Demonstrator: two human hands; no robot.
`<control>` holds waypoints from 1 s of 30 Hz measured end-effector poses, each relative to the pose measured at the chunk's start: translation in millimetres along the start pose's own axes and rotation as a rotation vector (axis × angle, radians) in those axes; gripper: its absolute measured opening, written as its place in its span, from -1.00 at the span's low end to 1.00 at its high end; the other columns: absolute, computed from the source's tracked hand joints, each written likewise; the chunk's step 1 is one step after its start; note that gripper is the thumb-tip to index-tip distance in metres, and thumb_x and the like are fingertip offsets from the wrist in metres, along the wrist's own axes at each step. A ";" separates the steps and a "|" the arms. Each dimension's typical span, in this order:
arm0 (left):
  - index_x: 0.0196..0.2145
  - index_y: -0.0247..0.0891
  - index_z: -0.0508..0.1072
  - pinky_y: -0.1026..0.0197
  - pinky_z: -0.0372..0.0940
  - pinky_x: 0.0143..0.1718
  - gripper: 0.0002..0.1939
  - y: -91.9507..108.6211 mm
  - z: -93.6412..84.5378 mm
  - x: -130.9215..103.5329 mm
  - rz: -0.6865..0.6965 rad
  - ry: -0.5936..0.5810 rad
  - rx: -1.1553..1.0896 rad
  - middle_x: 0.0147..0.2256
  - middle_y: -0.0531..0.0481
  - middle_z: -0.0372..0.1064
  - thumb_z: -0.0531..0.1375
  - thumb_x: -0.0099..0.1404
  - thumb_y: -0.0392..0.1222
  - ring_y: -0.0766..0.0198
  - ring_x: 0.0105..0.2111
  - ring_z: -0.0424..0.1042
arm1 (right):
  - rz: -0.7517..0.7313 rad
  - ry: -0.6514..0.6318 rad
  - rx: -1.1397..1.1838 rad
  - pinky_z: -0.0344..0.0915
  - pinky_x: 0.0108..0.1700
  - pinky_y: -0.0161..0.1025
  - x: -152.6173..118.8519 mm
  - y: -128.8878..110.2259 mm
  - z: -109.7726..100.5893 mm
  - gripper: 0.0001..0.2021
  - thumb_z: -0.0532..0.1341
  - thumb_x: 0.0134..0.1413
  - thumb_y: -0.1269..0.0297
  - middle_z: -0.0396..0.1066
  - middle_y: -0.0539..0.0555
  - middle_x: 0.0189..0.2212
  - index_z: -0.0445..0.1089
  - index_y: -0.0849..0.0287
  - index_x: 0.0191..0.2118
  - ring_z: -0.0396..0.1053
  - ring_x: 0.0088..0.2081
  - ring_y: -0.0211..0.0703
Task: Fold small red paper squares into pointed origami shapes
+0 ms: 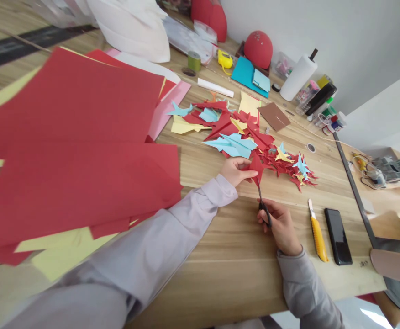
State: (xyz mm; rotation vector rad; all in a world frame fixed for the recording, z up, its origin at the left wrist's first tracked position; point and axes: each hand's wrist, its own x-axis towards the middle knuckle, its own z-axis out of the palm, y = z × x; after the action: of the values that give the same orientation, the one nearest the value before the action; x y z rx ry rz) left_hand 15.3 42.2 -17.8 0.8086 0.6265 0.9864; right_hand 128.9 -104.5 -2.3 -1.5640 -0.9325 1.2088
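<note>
My left hand (237,172) pinches a small red paper piece (256,168) between thumb and fingers, just in front of the pile of cut paper. Black-handled scissors (264,211) are in my right hand (282,226), its fingers in the handle loops. The scissor blades point away from me and meet the lower edge of the red piece. Behind both hands lies a long pile of red, blue and yellow paper cutouts (234,145), some pointed like stars. Large red sheets (93,183) cover the table on the left, over pale yellow ones.
Right of my right hand lie a yellow utility knife (318,237) and a black phone (338,236). Farther back are a brown square (274,116), a teal folder (250,76), a yellow tape measure (224,59), a white roll (298,76) and bottles. Part of a person shows at the right edge.
</note>
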 end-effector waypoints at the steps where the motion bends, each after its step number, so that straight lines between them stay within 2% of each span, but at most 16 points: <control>1: -0.52 -0.40 0.46 0.33 0.27 -0.68 -0.69 0.2 0.0 0.0 -0.004 -0.003 0.004 -0.55 0.00 0.44 0.39 -0.31 -0.28 0.37 -0.61 0.36 | 0.001 0.002 -0.003 0.13 -0.72 -0.47 -0.1 0.1 0.0 -0.64 0.29 -0.14 0.20 0.26 -0.05 -0.58 0.39 0.18 -0.15 0.21 -0.57 -0.35; 13: -0.52 -0.40 0.46 0.31 0.29 -0.67 -0.71 0.5 -0.8 1.1 -0.049 -0.034 -0.029 -0.56 0.00 0.44 0.38 -0.30 -0.29 0.36 -0.63 0.35 | 0.001 0.018 -0.021 0.12 -0.72 -0.47 0.2 0.2 0.1 -0.64 0.30 -0.14 0.19 0.25 -0.06 -0.59 0.39 0.18 -0.16 0.20 -0.58 -0.36; 23: -0.52 -0.38 0.45 0.33 0.27 -0.66 -0.70 1.8 -1.1 1.6 -0.070 -0.002 -0.097 -0.54 0.02 0.44 0.38 -0.31 -0.31 0.34 -0.58 0.38 | 0.029 0.048 -0.002 0.14 -0.68 -0.42 -4.0 -2.1 0.3 -0.62 0.32 -0.19 0.18 0.30 -0.04 -0.58 0.40 0.17 -0.17 0.23 -0.57 -0.33; 25: -0.51 -0.38 0.45 0.32 0.27 -0.66 -0.69 3.0 -0.8 1.5 -0.086 0.000 -0.115 -0.54 0.02 0.44 0.38 -0.31 -0.31 0.35 -0.59 0.38 | 0.022 0.073 -0.022 0.16 -0.63 -0.39 -6.8 -0.6 -2.0 -0.62 0.31 -0.17 0.18 0.32 -0.03 -0.57 0.39 0.16 -0.16 0.25 -0.56 -0.31; 27: -0.51 -0.38 0.45 0.31 0.28 -0.65 -0.69 4.4 -0.4 1.2 -0.096 -0.002 -0.128 -0.54 0.01 0.44 0.38 -0.31 -0.31 0.35 -0.59 0.37 | -0.024 0.156 -0.098 0.20 -0.57 -0.34 -10.0 2.6 -6.6 -0.62 0.30 -0.17 0.19 0.34 -0.02 -0.55 0.39 0.16 -0.15 0.26 -0.55 -0.29; 30: -0.51 -0.39 0.46 0.28 0.29 -0.64 -0.70 6.2 -0.1 0.9 -0.113 -0.006 -0.149 -0.53 -0.01 0.44 0.37 -0.31 -0.31 0.32 -0.58 0.39 | -0.119 0.288 -0.350 0.29 -0.41 -0.23 -14.7 8.4 -16.7 -0.60 0.21 -0.05 0.19 0.41 0.07 -0.41 0.32 0.17 -0.03 0.34 -0.44 -0.19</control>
State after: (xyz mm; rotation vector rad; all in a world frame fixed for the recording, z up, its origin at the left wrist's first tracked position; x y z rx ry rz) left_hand 12.6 45.0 -12.9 0.6375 0.5802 0.9155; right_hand 142.0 -124.2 -4.8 -1.8686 -1.0657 0.7376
